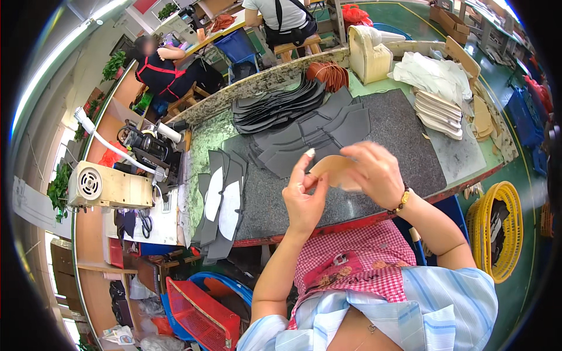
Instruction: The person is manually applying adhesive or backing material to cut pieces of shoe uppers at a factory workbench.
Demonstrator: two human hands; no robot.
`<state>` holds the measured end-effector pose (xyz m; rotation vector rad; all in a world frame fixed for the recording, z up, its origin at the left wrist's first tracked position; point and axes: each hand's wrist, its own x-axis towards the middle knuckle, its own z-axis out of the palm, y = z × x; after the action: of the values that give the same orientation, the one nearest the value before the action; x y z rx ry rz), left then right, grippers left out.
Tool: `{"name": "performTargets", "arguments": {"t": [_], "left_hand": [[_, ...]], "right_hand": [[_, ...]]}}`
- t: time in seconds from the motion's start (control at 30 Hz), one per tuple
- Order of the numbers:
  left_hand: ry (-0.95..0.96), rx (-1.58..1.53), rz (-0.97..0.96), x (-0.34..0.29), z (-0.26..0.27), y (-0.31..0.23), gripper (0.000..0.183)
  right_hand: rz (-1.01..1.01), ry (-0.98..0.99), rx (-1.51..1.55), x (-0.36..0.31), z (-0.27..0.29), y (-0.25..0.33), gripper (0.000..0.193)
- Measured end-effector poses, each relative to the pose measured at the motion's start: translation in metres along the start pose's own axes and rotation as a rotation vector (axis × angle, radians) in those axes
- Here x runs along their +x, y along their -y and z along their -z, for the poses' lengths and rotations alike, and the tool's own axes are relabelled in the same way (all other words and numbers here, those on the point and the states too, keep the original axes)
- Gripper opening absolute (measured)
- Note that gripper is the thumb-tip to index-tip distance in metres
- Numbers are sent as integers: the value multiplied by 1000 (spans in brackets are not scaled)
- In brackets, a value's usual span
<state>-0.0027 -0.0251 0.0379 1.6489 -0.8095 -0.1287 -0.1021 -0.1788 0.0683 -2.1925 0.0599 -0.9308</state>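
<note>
head: tan piece (338, 168), printed apron (380, 245)

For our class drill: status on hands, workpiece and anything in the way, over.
Left hand pinching tan piece. Right hand at its other end, blurred. Dark pieces beyond.

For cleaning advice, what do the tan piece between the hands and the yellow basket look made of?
Tan piece: possibly leather or synthetic, smooth-looking, judging by its even surface and bend. Yellow basket: probably plastic, slightly glossy, from its moulded-looking slots.
</note>
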Motion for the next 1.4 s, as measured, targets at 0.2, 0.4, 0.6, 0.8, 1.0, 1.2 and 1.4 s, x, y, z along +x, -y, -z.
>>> {"name": "performTargets", "arguments": {"t": [0.2, 0.4, 0.6, 0.8, 1.0, 1.2, 1.4], "left_hand": [[-149, 337, -454, -19, -13, -6, 49], [-25, 540, -726, -27, -5, -5, 41], [34, 520, -904, -32, -9, 0, 42], [25, -206, -156, -52, -16, -29, 49], [119, -505, 329, -46, -2, -20, 48], [239, -625, 537, -41, 5, -17, 47], [314, -786, 658, -39, 46, -2, 50]], "right_hand": [[-204, 41, 263, -15, -22, 18, 11], [-674, 325, 926, -25, -5, 8, 14], [-791, 295, 1093, -40, 0, 6, 18], [-628, 254, 904, -44, -11, 14, 13], [-566, 245, 770, -58, -21, 10, 11], [-870, 211, 1193, -81, -7, -1, 17], [-1157, 625, 520, -212, 119, -92, 20]]}}
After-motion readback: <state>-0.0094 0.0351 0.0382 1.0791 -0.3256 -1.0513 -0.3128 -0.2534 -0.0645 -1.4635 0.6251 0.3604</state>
